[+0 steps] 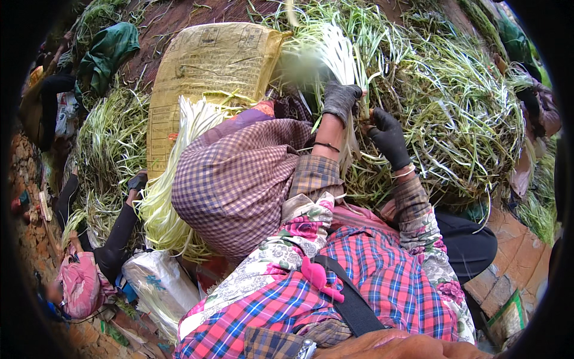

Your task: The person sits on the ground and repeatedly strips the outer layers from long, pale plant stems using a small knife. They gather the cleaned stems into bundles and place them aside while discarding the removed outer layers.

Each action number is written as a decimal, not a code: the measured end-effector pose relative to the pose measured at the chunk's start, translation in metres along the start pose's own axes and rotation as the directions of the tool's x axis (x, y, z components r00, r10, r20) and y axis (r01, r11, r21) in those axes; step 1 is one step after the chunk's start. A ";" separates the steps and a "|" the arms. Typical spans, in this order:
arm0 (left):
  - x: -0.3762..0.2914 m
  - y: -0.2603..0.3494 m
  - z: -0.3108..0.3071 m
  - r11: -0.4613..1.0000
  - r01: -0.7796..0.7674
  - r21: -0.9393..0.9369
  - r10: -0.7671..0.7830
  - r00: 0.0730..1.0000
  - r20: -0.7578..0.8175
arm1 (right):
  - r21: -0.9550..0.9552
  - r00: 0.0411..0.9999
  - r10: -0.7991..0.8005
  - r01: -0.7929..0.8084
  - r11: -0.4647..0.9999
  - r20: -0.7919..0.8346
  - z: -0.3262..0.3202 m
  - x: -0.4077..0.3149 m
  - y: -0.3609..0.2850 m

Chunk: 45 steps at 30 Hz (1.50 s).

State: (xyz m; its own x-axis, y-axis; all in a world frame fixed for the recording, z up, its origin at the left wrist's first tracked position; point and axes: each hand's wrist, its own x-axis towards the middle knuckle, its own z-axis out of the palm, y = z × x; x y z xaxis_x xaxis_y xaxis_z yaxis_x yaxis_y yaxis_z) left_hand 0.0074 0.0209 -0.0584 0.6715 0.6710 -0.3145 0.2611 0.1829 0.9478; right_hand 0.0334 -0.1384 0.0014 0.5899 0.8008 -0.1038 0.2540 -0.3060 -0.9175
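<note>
My left hand point(343, 101), in a grey fingerless glove, grips a bunch of pale leafy stalks point(338, 56). Their white stems fan out away from me, and thin limp ends hang below the fist. Just right of it, my right hand point(389, 137), in a dark fingerless glove, has its fingertips pinched on the stalks at the bunch's edge. Beneath and beyond both hands spreads a large heap of tangled green stalks point(453, 116). A checked cloth point(237, 179) bulges over my lap, left of my left forearm.
Cleaned pale stalks point(179, 179) lie on a yellow woven sack point(210, 63) bearing print. Another green heap point(107, 134) is farther left, where a person in pink point(80, 282) works. A white sack point(161, 282) stands lower left. Other people are at the left and right edges.
</note>
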 end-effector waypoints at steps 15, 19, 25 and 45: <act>-0.026 0.036 -0.015 0.932 0.103 -0.348 -0.095 0.995 0.041 | -0.248 0.958 0.197 -0.247 0.937 -0.208 -0.001 -0.009 0.096; -0.010 -0.003 -0.007 0.958 0.041 -0.285 -0.023 0.997 0.068 | -0.380 0.908 0.322 -0.407 0.831 -0.268 -0.035 -0.011 0.095; -0.029 0.030 -0.002 0.885 0.227 -0.407 -0.161 0.968 0.190 | 0.371 0.993 0.047 -0.002 0.929 -0.112 0.004 0.023 0.009; -0.017 0.060 -0.052 0.397 0.168 -0.902 -0.125 0.984 0.128 | -0.160 0.926 0.329 -0.302 0.940 0.184 -0.063 -0.076 -0.017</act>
State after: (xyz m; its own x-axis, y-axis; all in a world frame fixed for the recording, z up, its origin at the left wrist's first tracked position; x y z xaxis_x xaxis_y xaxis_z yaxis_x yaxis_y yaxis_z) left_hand -0.0249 0.0578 0.0062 0.7172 0.5451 -0.4342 -0.4093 0.8337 0.3707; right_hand 0.0325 -0.2263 0.0495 0.4887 0.7357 -0.4689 0.1834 -0.6121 -0.7692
